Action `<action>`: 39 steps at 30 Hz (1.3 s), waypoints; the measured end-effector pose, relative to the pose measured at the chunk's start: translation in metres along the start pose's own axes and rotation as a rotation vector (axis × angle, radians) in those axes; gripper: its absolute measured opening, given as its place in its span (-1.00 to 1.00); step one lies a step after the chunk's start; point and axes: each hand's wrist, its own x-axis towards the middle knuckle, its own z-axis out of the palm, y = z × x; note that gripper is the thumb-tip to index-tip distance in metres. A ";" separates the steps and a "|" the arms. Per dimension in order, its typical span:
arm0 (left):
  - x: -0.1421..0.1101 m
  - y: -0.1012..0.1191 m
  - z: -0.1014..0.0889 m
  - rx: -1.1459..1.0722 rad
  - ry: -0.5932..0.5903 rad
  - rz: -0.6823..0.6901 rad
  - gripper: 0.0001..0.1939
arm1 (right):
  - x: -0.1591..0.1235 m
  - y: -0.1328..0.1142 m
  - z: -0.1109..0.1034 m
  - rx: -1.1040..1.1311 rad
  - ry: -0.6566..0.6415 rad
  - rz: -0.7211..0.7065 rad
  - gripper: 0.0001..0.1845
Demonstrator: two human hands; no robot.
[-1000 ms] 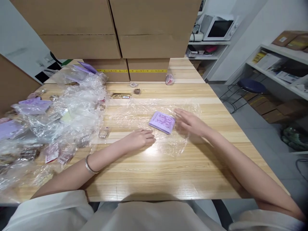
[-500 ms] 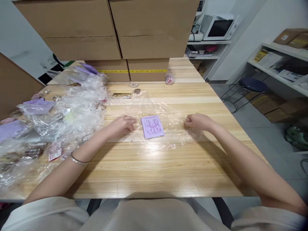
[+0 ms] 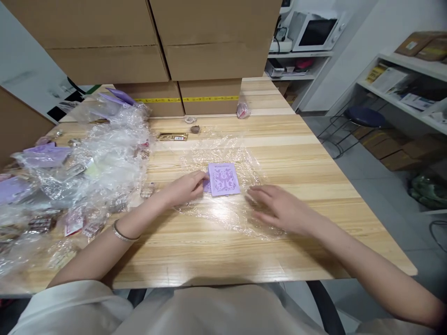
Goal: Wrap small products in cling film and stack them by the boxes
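A purple printed folded card (image 3: pixel 224 179) lies on a crinkled sheet of clear plastic film (image 3: pixel 249 216) in the middle of the table. Its layers are slightly offset, so a second purple edge shows on the left. There my left hand (image 3: pixel 186 188) has its fingers closed at that edge, a bracelet on the wrist. To the right of the card, my right hand (image 3: pixel 277 208) rests over the film with fingers stretched and apart, holding nothing. A little motion blur softens its fingertips.
Clear wrappers (image 3: pixel 108 158) with purple packets and small wrapped items pile up on the left. A gold packet (image 3: pixel 172 136), a small brown piece (image 3: pixel 195 129) and a pink-wrapped item (image 3: pixel 242 110) lie farther back. Large cardboard boxes (image 3: pixel 213 56) stand behind.
The card turned from slanted to nearly square to me, and its layers now show offset. My right hand opened from a closed shape and moved nearer; my left hand moved right to the card.
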 end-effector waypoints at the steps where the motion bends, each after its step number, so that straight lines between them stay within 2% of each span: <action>1: -0.001 -0.001 0.003 -0.044 0.014 0.003 -0.68 | 0.000 -0.006 0.006 0.034 -0.015 -0.040 -0.32; 4: -0.002 -0.005 0.013 -0.153 0.079 0.045 -0.65 | 0.000 -0.029 0.024 0.021 -0.014 -0.070 -0.08; 7: -0.005 -0.004 0.017 -0.209 0.100 0.087 -0.50 | -0.001 -0.048 0.033 -0.063 0.017 -0.094 -0.08; 10: -0.009 0.005 0.014 -0.154 0.089 0.096 -0.40 | -0.006 -0.055 0.036 -0.145 0.047 -0.070 -0.13; 14: -0.017 0.023 0.013 0.041 0.016 0.231 -0.22 | -0.015 -0.050 0.036 -0.201 0.101 0.041 -0.18; 17: -0.016 0.031 0.022 0.111 -0.007 0.269 -0.34 | -0.018 -0.048 0.035 -0.210 0.073 0.030 -0.22; 19: -0.012 0.030 0.029 0.122 0.021 0.238 -0.48 | -0.017 -0.050 0.033 -0.175 0.022 -0.020 -0.25; 21: -0.009 0.027 0.033 0.117 0.036 0.203 -0.53 | -0.015 -0.053 0.031 -0.133 0.001 -0.058 -0.30; 26: -0.013 0.018 0.026 0.124 0.002 0.128 -0.50 | -0.007 -0.051 0.029 -0.249 0.070 -0.089 -0.58; 30: -0.021 0.025 0.021 0.205 0.008 0.198 -0.33 | -0.003 -0.048 0.026 -0.345 0.125 -0.126 -0.62; 32: -0.025 0.033 0.024 0.280 0.004 0.240 -0.27 | 0.000 -0.046 0.021 -0.314 0.126 -0.104 -0.66; 36: -0.030 0.047 0.024 0.451 0.013 0.182 -0.61 | 0.009 -0.037 0.007 -0.045 0.123 0.045 -0.72; 39: -0.032 0.046 0.005 0.404 -0.031 0.055 -0.73 | 0.019 -0.028 0.000 0.262 0.143 0.053 -0.78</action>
